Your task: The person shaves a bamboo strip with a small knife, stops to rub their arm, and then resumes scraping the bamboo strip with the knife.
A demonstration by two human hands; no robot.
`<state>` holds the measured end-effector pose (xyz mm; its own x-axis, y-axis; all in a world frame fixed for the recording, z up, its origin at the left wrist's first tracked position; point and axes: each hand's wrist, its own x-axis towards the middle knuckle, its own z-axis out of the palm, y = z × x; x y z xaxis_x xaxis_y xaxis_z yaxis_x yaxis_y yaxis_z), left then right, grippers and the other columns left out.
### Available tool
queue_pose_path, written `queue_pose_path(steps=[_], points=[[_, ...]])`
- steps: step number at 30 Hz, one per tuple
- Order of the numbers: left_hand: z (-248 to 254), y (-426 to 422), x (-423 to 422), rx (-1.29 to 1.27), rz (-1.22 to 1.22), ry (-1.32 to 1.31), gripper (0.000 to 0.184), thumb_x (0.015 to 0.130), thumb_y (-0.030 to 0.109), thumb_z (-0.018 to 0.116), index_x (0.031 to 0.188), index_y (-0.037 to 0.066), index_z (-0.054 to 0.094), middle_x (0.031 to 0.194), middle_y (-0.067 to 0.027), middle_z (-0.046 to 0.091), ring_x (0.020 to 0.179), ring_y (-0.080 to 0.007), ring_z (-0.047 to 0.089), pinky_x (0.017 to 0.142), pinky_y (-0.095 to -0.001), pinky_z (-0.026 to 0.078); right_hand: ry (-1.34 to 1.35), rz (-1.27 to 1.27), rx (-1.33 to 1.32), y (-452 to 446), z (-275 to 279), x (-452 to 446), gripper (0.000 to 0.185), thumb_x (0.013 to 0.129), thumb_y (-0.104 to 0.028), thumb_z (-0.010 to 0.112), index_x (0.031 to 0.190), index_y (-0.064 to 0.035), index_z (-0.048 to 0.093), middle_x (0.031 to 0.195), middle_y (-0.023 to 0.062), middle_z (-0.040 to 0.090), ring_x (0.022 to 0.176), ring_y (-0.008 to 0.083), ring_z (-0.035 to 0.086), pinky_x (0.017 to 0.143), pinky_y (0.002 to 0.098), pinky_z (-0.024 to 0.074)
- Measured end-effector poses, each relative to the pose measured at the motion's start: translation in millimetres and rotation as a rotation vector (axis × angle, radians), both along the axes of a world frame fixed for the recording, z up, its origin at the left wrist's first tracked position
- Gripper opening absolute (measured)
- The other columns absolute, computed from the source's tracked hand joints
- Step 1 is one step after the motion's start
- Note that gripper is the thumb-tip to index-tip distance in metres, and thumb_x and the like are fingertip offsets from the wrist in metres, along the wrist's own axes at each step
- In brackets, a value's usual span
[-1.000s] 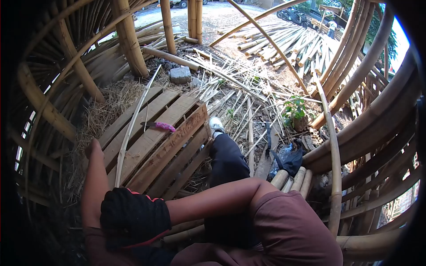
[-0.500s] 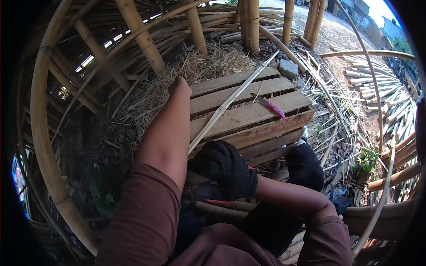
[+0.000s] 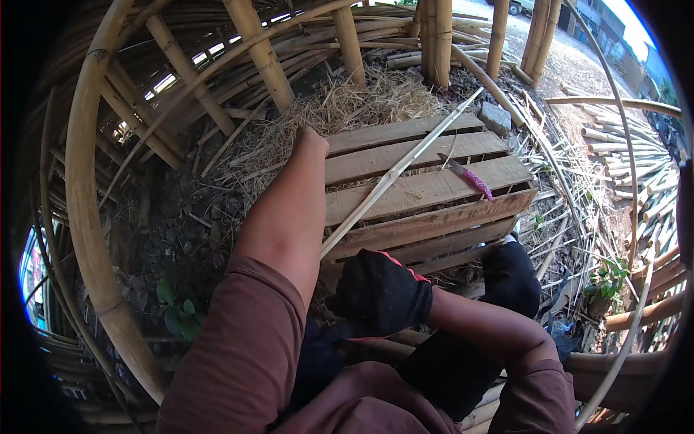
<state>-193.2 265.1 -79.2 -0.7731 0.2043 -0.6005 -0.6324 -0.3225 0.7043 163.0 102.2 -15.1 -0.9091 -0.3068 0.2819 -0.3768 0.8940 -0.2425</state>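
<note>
My right hand wears a black glove with red trim and is closed into a fist beside the near side of a slatted wooden crate. What it holds, if anything, is hidden. My bare left arm reaches forward, and its far end is by the crate's left edge; no fingers show. A long split bamboo strip lies slantwise across the crate top, its near end close to my left forearm and the glove. On the slats right of the strip rests a knife with a pink handle. A dark shape with a red edge lies below the glove.
Dry straw is heaped beyond the crate. Bamboo posts and curved poles surround me. A grey block sits behind the crate's right corner. Cut bamboo poles are piled at far right.
My gloved right hand has turned and curled into a tighter fist near the crate. The whole view has shifted, so the crate, strip and knife appear farther right and slightly lower.
</note>
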Motion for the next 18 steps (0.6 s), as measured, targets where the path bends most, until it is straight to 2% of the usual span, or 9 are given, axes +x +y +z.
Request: queue_pose_path(steps=[2, 4, 6, 9, 12, 14, 16, 17, 18], points=[[24.3, -5.6, 15.0, 0.082, 0.136, -0.034, 0.047, 0.089, 0.031, 0.060, 0.122, -0.002, 0.056, 0.129, -0.0168, 0.057, 0.113, -0.0310, 0.059, 0.087, -0.0401, 0.053, 0.366, -0.142, -0.149, 7.7, 12.2, 3.4, 0.039, 0.084, -0.042, 0.063, 0.108, -0.0117, 0.069, 0.089, 0.0127, 0.064, 0.084, 0.0352, 0.058, 0.076, 0.0437, 0.0461], [35.2, -20.8, 32.0, -0.138, -0.015, 0.173, 0.041, 0.090, 0.028, 0.059, 0.118, -0.001, 0.057, 0.115, -0.0153, 0.060, 0.096, -0.0286, 0.062, 0.075, -0.0401, 0.054, 0.649, -0.236, -0.538, 15.9, 41.6, -11.6, 0.042, 0.087, -0.040, 0.061, 0.118, -0.0132, 0.066, 0.113, 0.0201, 0.064, 0.097, 0.0388, 0.059, 0.082, 0.0462, 0.0458], [37.7, -28.4, 52.5, -0.300, -0.124, 0.288, 0.037, 0.091, 0.028, 0.058, 0.115, 0.001, 0.057, 0.108, -0.0134, 0.059, 0.088, -0.0258, 0.061, 0.072, -0.0377, 0.054, 0.691, -0.235, -0.478, 12.1, 58.8, -46.8, 0.046, 0.087, -0.042, 0.061, 0.121, -0.0101, 0.064, 0.115, 0.0210, 0.063, 0.101, 0.0399, 0.059, 0.085, 0.0470, 0.0455], [43.4, -18.3, 76.1, -0.287, -0.250, 0.215, 0.031, 0.092, 0.028, 0.057, 0.111, 0.004, 0.056, 0.098, -0.0105, 0.059, 0.077, -0.0216, 0.059, 0.067, -0.0341, 0.053, 0.841, -0.237, -0.274, 2.1, 81.5, -90.7, 0.061, 0.087, -0.045, 0.062, 0.128, -0.0008, 0.056, 0.120, 0.0238, 0.061, 0.110, 0.0430, 0.057, 0.095, 0.0493, 0.0446], [42.8, -20.3, 70.5, -0.190, -0.197, 0.115, 0.025, 0.093, 0.028, 0.056, 0.107, 0.008, 0.056, 0.087, -0.0077, 0.059, 0.066, -0.0174, 0.057, 0.062, -0.0306, 0.052, 0.667, -0.075, -0.420, -21.0, 63.9, -74.5, 0.063, 0.087, -0.045, 0.061, 0.132, -0.0009, 0.052, 0.126, 0.0251, 0.056, 0.114, 0.0440, 0.055, 0.099, 0.0521, 0.0412], [25.1, -19.0, 46.5, -0.123, -0.080, 0.105, 0.023, 0.093, 0.026, 0.056, 0.107, 0.007, 0.056, 0.083, -0.0084, 0.058, 0.067, -0.0181, 0.058, 0.061, -0.0326, 0.052, 0.642, -0.140, -0.473, -28.8, 41.0, -47.4, 0.064, 0.088, -0.043, 0.061, 0.134, -0.0008, 0.050, 0.131, 0.0252, 0.053, 0.120, 0.0436, 0.051, 0.102, 0.0534, 0.0386], [16.1, -28.1, 37.0, -0.056, 0.023, 0.101, 0.037, 0.087, 0.024, 0.062, 0.114, -0.001, 0.059, 0.105, -0.0152, 0.063, 0.088, -0.0308, 0.064, 0.071, -0.0375, 0.056, 0.600, -0.083, -0.502, -24.7, -2.6, -36.1, 0.066, 0.088, -0.043, 0.060, 0.138, -0.0018, 0.047, 0.141, 0.0253, 0.045, 0.127, 0.0445, 0.046, 0.104, 0.0533, 0.0369], [15.5, -30.4, 32.2, -0.071, 0.060, 0.022, 0.033, 0.086, 0.022, 0.063, 0.111, 0.001, 0.062, 0.107, -0.0172, 0.064, 0.094, -0.0305, 0.065, 0.073, -0.0414, 0.057, 0.606, -0.088, -0.509, -12.7, -13.8, -25.2, 0.066, 0.088, -0.043, 0.060, 0.138, -0.0018, 0.047, 0.141, 0.0253, 0.045, 0.127, 0.0445, 0.046, 0.104, 0.0533, 0.0369], [16.4, -31.6, 29.9, -0.069, 0.061, 0.022, 0.033, 0.086, 0.022, 0.063, 0.111, 0.001, 0.062, 0.107, -0.0172, 0.064, 0.094, -0.0305, 0.065, 0.073, -0.0414, 0.057, 0.409, -0.239, -0.245, 2.9, -23.3, -10.5, 0.068, 0.089, -0.043, 0.060, 0.141, -0.0025, 0.044, 0.144, 0.0252, 0.041, 0.130, 0.0448, 0.043, 0.106, 0.0529, 0.0358]])
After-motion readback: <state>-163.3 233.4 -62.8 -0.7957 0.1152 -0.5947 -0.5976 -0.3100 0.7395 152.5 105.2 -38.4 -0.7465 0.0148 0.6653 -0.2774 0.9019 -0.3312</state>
